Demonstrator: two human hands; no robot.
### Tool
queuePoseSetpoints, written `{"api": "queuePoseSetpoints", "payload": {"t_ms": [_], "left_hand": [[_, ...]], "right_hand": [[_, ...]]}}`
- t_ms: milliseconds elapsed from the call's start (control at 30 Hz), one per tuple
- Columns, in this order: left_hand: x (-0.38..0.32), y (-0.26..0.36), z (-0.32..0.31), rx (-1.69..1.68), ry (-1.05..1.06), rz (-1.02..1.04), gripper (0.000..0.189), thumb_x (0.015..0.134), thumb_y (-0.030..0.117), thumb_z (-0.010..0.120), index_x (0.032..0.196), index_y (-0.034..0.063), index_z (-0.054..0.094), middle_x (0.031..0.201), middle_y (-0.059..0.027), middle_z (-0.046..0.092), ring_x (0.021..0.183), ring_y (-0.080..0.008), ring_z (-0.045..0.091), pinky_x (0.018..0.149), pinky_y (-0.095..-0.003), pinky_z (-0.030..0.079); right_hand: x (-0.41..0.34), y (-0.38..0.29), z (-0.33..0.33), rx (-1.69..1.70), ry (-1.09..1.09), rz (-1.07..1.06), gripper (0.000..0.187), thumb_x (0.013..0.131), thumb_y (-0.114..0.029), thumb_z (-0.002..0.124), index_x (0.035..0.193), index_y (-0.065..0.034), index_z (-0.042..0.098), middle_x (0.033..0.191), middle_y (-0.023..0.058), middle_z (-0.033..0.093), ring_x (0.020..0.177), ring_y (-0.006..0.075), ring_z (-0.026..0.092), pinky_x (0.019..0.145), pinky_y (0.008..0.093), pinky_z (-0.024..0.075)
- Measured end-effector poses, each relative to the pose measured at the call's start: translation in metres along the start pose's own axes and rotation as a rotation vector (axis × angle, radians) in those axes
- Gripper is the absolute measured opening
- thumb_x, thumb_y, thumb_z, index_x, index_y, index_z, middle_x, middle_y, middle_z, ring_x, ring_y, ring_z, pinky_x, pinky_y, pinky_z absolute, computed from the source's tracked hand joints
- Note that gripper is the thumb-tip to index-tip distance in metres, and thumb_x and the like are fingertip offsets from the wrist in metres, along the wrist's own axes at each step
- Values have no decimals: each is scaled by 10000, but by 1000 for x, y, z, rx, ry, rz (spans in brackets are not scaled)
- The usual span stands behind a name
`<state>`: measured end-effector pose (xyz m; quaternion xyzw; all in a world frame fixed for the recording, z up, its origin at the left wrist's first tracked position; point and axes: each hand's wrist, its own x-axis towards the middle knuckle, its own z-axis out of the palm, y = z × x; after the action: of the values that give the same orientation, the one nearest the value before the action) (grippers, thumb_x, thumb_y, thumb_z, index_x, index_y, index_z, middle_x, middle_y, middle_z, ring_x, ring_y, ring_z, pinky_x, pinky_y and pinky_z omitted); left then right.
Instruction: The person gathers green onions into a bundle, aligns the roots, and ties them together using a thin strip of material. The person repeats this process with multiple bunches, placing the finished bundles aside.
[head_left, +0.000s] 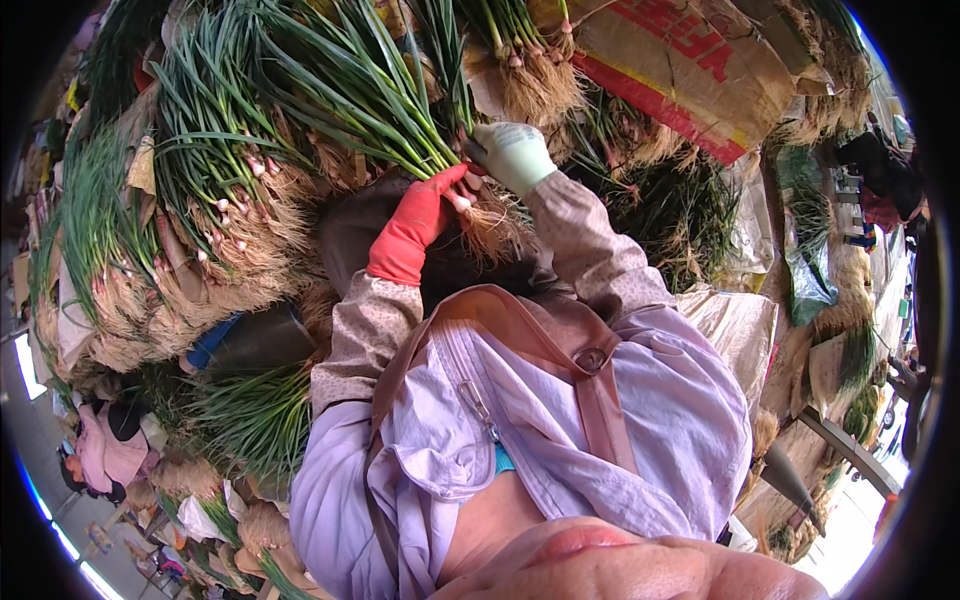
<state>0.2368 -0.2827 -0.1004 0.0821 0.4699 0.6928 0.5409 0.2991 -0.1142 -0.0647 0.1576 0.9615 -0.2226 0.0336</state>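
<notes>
My left hand (416, 221), in a red rubber glove, is closed round a bunch of fresh green garlic plants (409, 139) just above their white bulbs. The leaves fan to the upper left, and the pale roots hang below the fist. My right hand (514, 154), in a pale green-white glove, is at the right side of the bunch, its fingertips close to the stems and the left hand's fingers. Something dark shows at its fingertips; I cannot tell what it is, or whether this hand grips anything.
Piled garlic plants with long roots (240, 217) lie at the left. More rooted bunches (532, 75) lie ahead, beside a printed woven sack (682, 67). Dark green leaves (667, 225) and a pale sack (731, 322) are at the right. A person in pink (112, 450) is at the far lower left.
</notes>
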Motion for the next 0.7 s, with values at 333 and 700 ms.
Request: {"api": "queuePoseSetpoints", "payload": {"t_ms": [333, 700], "left_hand": [[10, -17, -7, -240, -56, -8, 280, 940, 201, 533, 1044, -42, 625, 1071, -165, 635, 972, -244, 587, 861, -344, 462], [-26, 35, 11, -336, -323, 263, 633, 923, 228, 561, 1493, 200, 288, 1112, -136, 588, 704, -146, 554, 642, -282, 479]], "right_hand": [[-59, 42, 45, 58, 395, 93, 242, 877, -309, 594, 798, -81, 590, 710, 119, 626, 677, 328, 634, 618, 441, 491], [14, 19, 26, 12, 38, 115, 448, 844, -515, 595, 967, -91, 668, 893, 137, 679, 871, 308, 657, 767, 427, 501]]}}
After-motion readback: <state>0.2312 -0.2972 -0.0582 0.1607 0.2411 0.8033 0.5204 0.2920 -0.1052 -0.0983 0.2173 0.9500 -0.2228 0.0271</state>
